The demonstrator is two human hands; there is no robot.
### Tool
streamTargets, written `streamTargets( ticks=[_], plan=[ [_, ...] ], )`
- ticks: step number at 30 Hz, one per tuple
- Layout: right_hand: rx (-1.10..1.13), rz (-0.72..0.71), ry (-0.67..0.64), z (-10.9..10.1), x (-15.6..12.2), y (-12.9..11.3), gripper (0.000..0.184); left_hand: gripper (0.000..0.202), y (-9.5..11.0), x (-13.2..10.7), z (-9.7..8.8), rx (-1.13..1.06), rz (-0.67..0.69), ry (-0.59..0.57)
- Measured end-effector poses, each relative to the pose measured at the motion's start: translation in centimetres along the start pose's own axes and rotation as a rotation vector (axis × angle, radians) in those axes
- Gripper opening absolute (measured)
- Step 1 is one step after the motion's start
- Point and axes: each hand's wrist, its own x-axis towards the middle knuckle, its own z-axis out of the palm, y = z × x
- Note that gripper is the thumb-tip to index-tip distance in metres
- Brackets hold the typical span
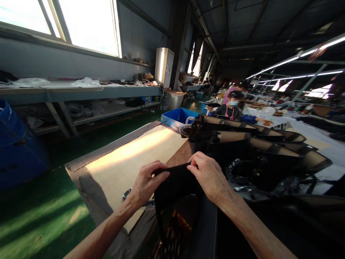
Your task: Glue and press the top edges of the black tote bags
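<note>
My left hand (147, 181) and my right hand (208, 174) both pinch the top edge of a black fabric piece (176, 190) that hangs down in front of me. The fingers of each hand are closed on that edge, the left at its left corner, the right at its right corner. The piece hangs above the near edge of a wooden worktable (126, 158). Just behind my right hand stands a row of black open-topped bags with tan lining (258, 144).
A blue bin (178, 117) sits at the table's far end. A seated person (233, 109) works at another table beyond it. Long grey shelving (81, 93) runs along the left wall, a blue barrel (16, 144) stands at the left, and the floor is green.
</note>
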Motion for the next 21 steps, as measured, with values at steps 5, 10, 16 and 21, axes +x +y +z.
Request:
streamTargets(
  ticks=[5, 10, 16, 21],
  plan=[
    [-0.042, 0.008, 0.003, -0.1, 0.1, -0.3, 0.033, 0.015, 0.3, 0.0, 0.1, 0.059, 0.023, 0.001],
    [-0.094, 0.027, 0.012, -0.2, 0.3, -0.4, 0.032, 0.010, 1.6, 0.2, 0.4, 0.148, 0.072, -0.014],
    [-0.128, 0.038, 0.018, 0.0, 0.5, -0.5, 0.028, 0.021, 3.8, 3.3, 1.4, 0.560, 0.026, -0.235],
    [-0.149, 0.110, 0.085, -0.9, -0.4, 0.1, 0.030, 0.013, 4.4, 6.6, 2.4, 0.660, 0.149, -0.494]
  ],
)
